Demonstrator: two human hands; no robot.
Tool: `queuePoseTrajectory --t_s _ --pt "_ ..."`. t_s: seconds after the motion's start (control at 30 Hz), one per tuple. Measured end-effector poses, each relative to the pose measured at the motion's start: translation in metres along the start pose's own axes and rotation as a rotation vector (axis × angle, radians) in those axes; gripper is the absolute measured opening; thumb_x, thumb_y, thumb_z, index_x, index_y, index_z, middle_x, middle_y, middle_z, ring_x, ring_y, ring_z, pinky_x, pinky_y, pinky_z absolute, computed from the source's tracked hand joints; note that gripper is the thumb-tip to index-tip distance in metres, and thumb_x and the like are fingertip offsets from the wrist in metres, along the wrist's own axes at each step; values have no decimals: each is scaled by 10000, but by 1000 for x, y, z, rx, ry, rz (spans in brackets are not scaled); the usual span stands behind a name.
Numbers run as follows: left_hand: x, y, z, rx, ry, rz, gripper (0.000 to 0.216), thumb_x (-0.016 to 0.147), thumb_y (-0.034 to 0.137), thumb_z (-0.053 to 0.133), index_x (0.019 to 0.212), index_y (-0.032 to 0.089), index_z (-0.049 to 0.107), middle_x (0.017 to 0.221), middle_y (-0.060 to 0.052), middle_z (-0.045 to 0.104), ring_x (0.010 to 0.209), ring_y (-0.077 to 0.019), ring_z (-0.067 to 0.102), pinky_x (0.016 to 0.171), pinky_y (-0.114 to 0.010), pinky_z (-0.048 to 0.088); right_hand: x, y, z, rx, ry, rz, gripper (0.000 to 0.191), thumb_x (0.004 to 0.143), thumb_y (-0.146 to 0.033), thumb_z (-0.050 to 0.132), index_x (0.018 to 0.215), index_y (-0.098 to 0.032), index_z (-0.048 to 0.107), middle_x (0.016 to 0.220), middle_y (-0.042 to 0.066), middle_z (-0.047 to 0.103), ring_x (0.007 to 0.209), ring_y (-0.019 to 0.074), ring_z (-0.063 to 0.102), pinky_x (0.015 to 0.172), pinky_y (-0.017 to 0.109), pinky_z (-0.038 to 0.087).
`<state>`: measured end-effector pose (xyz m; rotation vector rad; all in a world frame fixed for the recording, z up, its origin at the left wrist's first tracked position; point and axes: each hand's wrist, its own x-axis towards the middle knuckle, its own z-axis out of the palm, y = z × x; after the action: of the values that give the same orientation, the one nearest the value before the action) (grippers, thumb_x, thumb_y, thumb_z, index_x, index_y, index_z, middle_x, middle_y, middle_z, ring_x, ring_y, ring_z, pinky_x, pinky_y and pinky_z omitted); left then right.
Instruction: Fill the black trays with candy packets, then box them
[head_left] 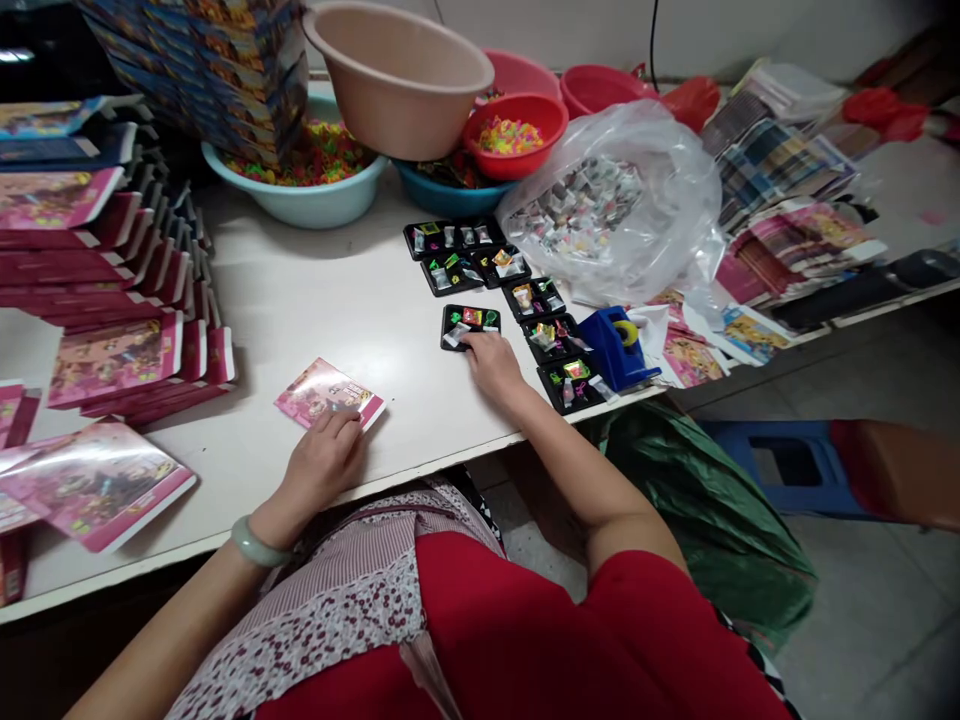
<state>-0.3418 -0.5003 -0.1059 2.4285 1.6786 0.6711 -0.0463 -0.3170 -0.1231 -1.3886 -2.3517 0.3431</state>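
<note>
My left hand [326,460], a pale bangle at its wrist, has its fingers bent over the near edge of a pink printed box [319,388] lying on the white table. The thumb is hidden. To the right, my right hand [495,368] grips the near edge of a small black tray [491,342], fingertips beside a silvery packet in it. Small bright toys and packets fill that tray. Similar black trays [551,340] stand in a row just right of it, with more filled trays [450,238] behind.
Stacks of pink boxes [120,355] rise at the left. Basins, including a light blue basin [300,205] of small colourful pieces, line the back. A clear plastic bag [675,210] of packets and a blue tape dispenser [619,350] stand right. A green sack [705,500] hangs below.
</note>
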Motion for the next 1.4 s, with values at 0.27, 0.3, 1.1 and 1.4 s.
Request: queuePoseTrajectory --t_s 0.27,0.3,1.1,1.4 --pt "5 -7 -4 -7 -59 -52 140 956 245 486 869 223 593 1081 -146 735 966 -305 685 827 -456 583 7 -1 -20 10 -150 -199 409 894 -289 745 1299 -279 694 1529 114 563 1458 405 418 1173 630 358" --pt "6 -6 -4 -10 -62 -66 141 949 250 486 859 223 591 1075 -149 734 965 -308 685 824 -457 583 11 2 -20 -8 -184 -211 443 861 -298 785 1295 -298 698 1567 102 526 1499 430 362 1187 666 326" --pt "31 -14 -21 -893 141 -539 235 812 351 713 702 186 587 1064 -95 758 929 -200 685 839 -355 564 -8 -74 -9 427 -435 -691 540 823 -257 799 1325 -417 684 1486 21 560 1355 315 520 1171 552 428" --pt "38 -11 -15 -1013 44 -555 235 752 308 747 655 179 576 913 -44 720 757 -144 604 683 -283 502 -2 -76 24 285 -404 -724 519 865 -283 760 1372 -354 672 1502 68 538 1389 344 459 1173 557 407"
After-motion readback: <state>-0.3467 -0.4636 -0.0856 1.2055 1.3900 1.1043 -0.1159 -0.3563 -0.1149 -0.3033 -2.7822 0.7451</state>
